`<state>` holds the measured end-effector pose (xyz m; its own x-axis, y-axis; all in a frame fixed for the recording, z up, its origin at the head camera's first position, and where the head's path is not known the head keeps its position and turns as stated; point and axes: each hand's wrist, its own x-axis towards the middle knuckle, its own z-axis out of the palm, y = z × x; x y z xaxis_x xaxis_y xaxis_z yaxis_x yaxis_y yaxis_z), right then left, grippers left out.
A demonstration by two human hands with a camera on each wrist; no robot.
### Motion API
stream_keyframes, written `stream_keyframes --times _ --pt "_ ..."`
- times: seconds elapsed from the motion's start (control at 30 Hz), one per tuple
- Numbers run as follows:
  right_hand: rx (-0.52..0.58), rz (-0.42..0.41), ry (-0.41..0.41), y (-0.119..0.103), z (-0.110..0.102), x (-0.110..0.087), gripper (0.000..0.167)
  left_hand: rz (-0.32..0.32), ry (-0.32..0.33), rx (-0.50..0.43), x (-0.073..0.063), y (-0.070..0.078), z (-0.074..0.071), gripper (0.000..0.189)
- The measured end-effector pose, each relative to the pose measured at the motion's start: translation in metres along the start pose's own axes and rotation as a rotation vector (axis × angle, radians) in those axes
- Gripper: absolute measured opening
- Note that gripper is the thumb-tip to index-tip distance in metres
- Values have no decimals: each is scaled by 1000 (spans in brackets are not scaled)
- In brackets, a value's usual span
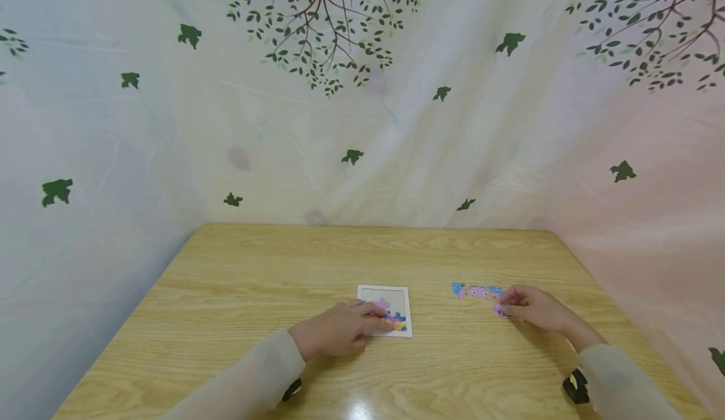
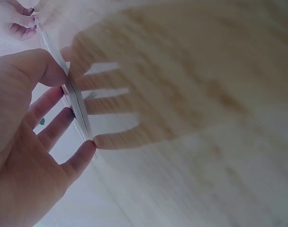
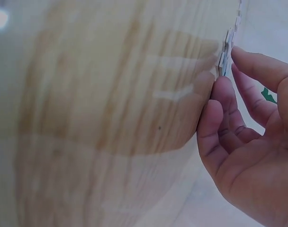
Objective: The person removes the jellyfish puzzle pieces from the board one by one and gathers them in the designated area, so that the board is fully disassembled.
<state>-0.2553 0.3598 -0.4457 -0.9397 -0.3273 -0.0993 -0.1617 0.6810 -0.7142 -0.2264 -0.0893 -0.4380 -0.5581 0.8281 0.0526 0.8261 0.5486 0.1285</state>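
In the head view a white puzzle frame [image 1: 410, 313] lies on the table, with several joined pink, blue and yellow jigsaw pieces [image 1: 399, 323] inside. My left hand [image 1: 340, 330] rests over its left side, fingers extended onto it. The left wrist view shows the thumb and spread fingertips of that hand [image 2: 44, 113] touching the frame's thin edge [image 2: 77, 106]. To the right, my right hand [image 1: 535, 308] pinches a purple jigsaw piece [image 1: 499, 309] beside a strip of pieces. Seen from the right wrist, the thumb of this hand [image 3: 257, 118] meets the pieces' edge [image 3: 223, 61], other fingers curled low.
The strip of blue and pink jigsaw pieces [image 1: 478, 291] lies right of the frame. Under everything is a glossy wood-grain table [image 1: 272, 262]. A pale curtain [image 1: 283, 155] with printed leaves and branches stands behind and along both sides.
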Motion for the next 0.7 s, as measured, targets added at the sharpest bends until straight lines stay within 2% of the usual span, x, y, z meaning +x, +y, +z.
stream_keyframes --times 0.2,0.43,0.7 --pt "-25 -8 10 -5 -2 1 25 19 24 -36 -2 -1 -3 50" --pt "-67 -36 46 -21 2 6 23 32 30 -51 -2 -6 1 49" --pt "-4 -130 -15 -41 12 16 20 35 21 -25 -8 -14 1 41"
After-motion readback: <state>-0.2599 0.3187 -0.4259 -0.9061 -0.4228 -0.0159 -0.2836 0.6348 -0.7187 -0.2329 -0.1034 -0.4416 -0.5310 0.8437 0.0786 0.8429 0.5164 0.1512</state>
